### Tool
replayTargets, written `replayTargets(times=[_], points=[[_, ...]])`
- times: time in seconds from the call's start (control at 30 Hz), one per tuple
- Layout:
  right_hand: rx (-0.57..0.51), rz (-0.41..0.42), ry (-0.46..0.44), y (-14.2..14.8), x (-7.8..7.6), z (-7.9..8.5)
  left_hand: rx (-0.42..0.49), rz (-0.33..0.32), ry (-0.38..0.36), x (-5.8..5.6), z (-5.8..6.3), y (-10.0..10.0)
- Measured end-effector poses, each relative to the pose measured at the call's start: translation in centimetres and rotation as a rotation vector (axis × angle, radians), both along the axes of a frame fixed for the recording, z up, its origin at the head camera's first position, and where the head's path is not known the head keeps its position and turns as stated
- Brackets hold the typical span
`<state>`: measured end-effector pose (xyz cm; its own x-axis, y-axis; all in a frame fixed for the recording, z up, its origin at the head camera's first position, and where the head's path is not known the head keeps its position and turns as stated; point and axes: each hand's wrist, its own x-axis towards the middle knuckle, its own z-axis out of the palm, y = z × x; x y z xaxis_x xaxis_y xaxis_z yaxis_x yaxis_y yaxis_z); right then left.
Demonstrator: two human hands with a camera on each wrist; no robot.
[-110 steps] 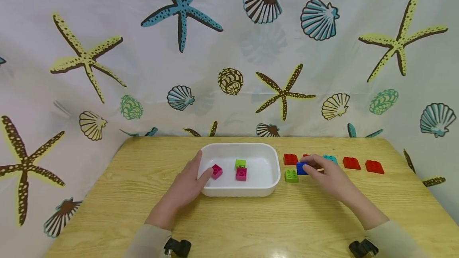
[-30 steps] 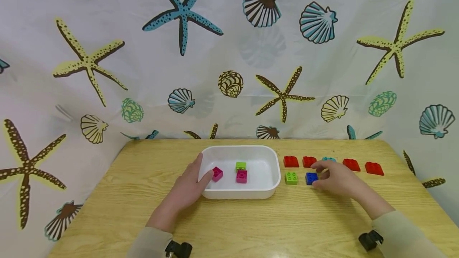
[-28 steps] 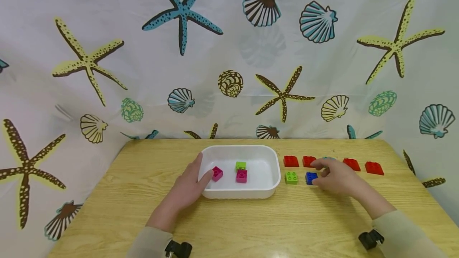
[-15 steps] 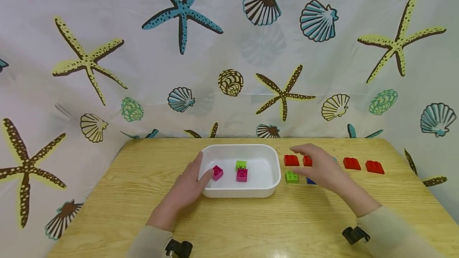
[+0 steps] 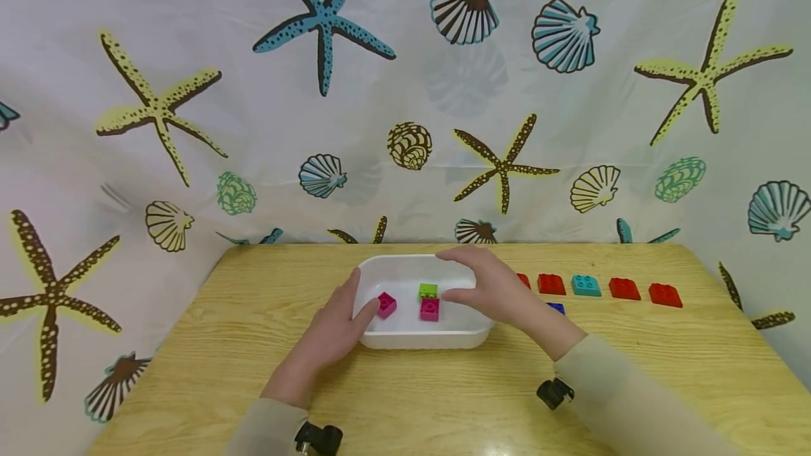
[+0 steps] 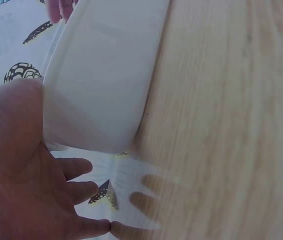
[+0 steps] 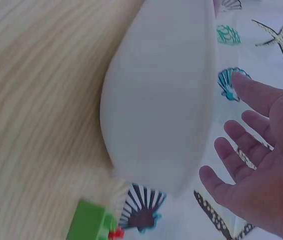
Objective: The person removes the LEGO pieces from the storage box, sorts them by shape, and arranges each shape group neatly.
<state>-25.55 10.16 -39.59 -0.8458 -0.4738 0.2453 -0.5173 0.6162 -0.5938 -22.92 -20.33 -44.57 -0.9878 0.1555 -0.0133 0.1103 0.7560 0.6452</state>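
Note:
My left hand [image 5: 329,333] holds the left end of the white plastic tub [image 5: 424,340], thumb over the rim and fingers along the outside. Inside lie a pink toy brick [image 5: 387,305] near that thumb, another pink brick [image 5: 429,310] and a lime green brick [image 5: 428,290] just behind it. Over the tub's right end hovers my right hand [image 5: 497,287], thumb and fingers spread with nothing between them. It hides part of the rim. The blue brick [image 5: 556,307] is partly covered by my right forearm. In the right wrist view a green brick [image 7: 87,221] sits beside the tub.
Right of the tub, a back row on the wooden table [image 5: 405,400] holds a mostly hidden red brick [image 5: 523,280], another red brick [image 5: 551,283], a teal brick [image 5: 586,285] and two more reds, one red brick [image 5: 624,288] inward of the outermost red brick [image 5: 665,294].
The blue brick was carried right, set down beside the green one and let go. My right hand then moved left, empty, over the tub. My left hand stays put.

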Motion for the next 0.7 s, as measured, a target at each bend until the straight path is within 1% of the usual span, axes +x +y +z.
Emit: replayTargets(times=[0.1, 0.27, 0.33, 0.37, 0.43, 0.47, 0.5, 0.57, 0.6, 0.67, 0.7], points=[[0.017, 0.043, -0.010, -1.9, -0.5, -0.5, -0.003, -0.004, 0.006, 0.0, 0.0, 0.0], [0.040, 0.078, -0.042, -4.7, -1.3, -1.1, -0.007, -0.014, 0.017, -0.2, -0.2, -0.1], [0.040, 0.101, -0.042, -5.5, -1.9, -1.7, -0.012, -0.016, 0.023, -0.3, -0.4, -0.2], [0.040, 0.119, -0.025, -5.9, -2.5, -2.2, -0.014, -0.017, 0.026, -0.3, -0.5, -0.2], [0.033, 0.154, -0.008, -6.5, -3.1, -2.7, -0.016, -0.019, 0.030, -0.3, -0.5, -0.3], [0.034, 0.171, 0.013, -6.9, -3.8, -3.4, -0.016, -0.019, 0.031, -0.4, -0.5, -0.3], [0.029, 0.187, 0.019, -7.2, -4.1, -3.7, -0.017, -0.019, 0.032, -0.4, -0.5, -0.3], [0.030, 0.215, 0.057, -7.8, -5.0, -4.7, -0.015, -0.021, 0.033, -0.3, -0.5, -0.4], [0.027, 0.224, 0.048, -8.1, -4.9, -4.5, -0.014, -0.022, 0.034, -0.3, -0.5, -0.4], [0.033, 0.237, 0.059, -8.5, -5.1, -4.8, -0.013, -0.024, 0.034, -0.3, -0.4, -0.4], [0.029, 0.242, 0.044, -8.7, -4.7, -4.4, -0.012, -0.026, 0.036, -0.2, -0.3, -0.4]])
